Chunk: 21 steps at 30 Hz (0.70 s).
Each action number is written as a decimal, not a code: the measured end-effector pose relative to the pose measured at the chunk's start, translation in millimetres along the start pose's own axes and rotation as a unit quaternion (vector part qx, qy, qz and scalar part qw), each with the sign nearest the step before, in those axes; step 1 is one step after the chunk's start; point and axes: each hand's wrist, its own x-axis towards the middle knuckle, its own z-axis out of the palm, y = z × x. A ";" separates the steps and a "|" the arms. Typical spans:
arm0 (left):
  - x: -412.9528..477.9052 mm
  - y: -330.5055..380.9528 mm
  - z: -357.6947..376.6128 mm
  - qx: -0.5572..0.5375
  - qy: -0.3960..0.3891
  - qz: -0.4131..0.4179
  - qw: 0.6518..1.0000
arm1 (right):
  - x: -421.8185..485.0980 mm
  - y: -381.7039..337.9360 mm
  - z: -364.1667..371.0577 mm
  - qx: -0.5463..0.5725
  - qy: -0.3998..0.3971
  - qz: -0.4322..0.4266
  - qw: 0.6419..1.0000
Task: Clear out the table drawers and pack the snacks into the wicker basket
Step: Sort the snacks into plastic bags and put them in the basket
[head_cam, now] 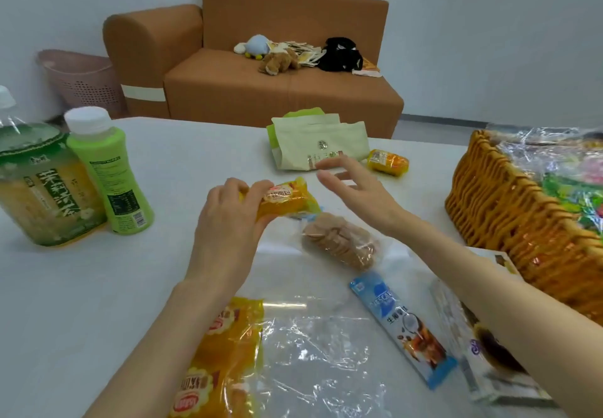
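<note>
"茉莉清茶" is printed on the label of the large tea bottle (49,185). "NESCAFE" and "生椰拿铁" are shown on the blue sachet (401,326), and "软面包" on the yellow packet (287,203) held in the left hand (225,218). The small print on the green bottle (111,172) cannot be made out.

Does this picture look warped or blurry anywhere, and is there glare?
Head view: the wide-angle lens stretches the forearms and tilts the bottles; the right hand is slightly blurred, the left hand gripping the yellow snack pack sharper; glare glints on the clear plastic bag and wrappers in the wicker basket.
</note>
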 end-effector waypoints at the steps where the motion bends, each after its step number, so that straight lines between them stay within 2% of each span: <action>1: 0.2 -0.4 1.3 -0.012 -0.001 -0.008 1.000 | 9.5 14.2 -5.6 -0.037 0.051 0.013 0.998; 4: -0.7 -3.1 4.0 -0.027 0.009 -0.014 0.999 | 43.2 64.8 -23.3 -0.239 0.116 0.083 0.961; 6: -0.9 -2.8 5.5 -0.022 0.008 -0.009 1.000 | 60.5 92.2 -35.6 -0.299 0.130 0.149 0.933; 9: -1.8 -1.9 9.4 -0.014 -0.005 -0.006 1.000 | 77.4 112.9 -46.8 -0.355 0.119 0.205 0.904; 13: -4.4 0.2 12.9 -0.020 -0.021 0.008 1.000 | 93.5 126.0 -53.7 -0.378 0.080 0.245 0.889; 18: -1.9 0.4 9.4 -0.026 -0.010 0.006 1.000 | 97.5 133.2 -52.3 -0.480 0.098 0.229 0.842; 21: -1.5 1.5 6.6 -0.026 -0.007 0.004 1.000 | 92.9 129.0 -52.7 -0.457 0.093 0.232 0.854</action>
